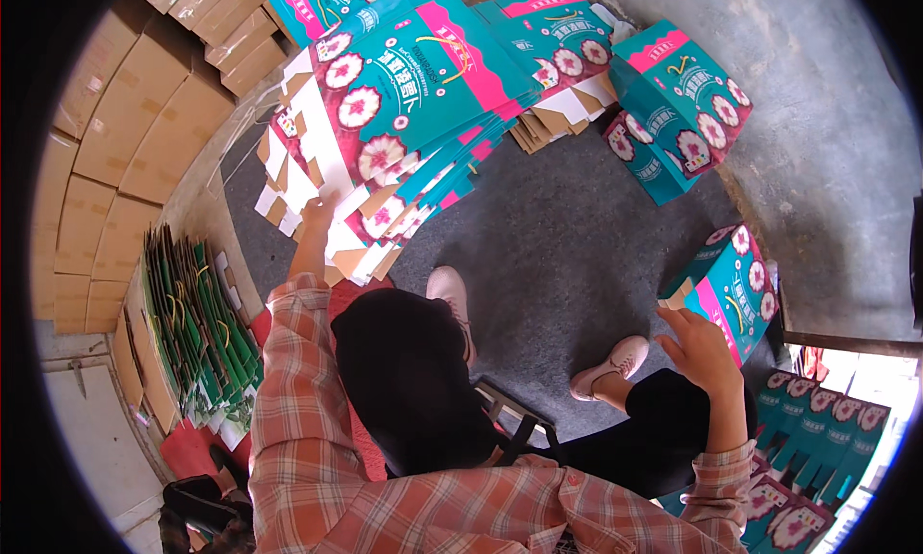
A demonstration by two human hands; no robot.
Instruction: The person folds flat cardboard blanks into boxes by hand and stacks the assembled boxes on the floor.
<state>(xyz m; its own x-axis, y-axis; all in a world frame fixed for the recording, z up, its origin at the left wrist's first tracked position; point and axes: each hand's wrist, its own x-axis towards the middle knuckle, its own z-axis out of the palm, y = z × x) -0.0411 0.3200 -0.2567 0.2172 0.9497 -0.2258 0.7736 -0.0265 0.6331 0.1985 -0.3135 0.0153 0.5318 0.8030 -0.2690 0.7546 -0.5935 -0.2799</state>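
Observation:
A thick pile of flat printed cartons (437,102), teal, pink and maroon with white flaps and a yellow cord handle, lies before me. At its left edge my left hand (318,215) reaches among the white flaps, its fingers closed on the edge of a flat carton; the fingertips are partly hidden. My right hand (697,346) is held out to the right with its fingers apart and holds nothing. Just beyond its fingertips stands a folded-up carton (735,289) of the same print, its near side partly behind the hand.
Set-up cartons (678,97) stand by the grey wall at the far right. Brown boxes (111,145) are stacked along the left. Green flat cartons (197,323) lean in a row beside my left arm. More printed cartons (822,419) stand at the lower right. A person's dark-clothed leg (197,496) shows at lower left.

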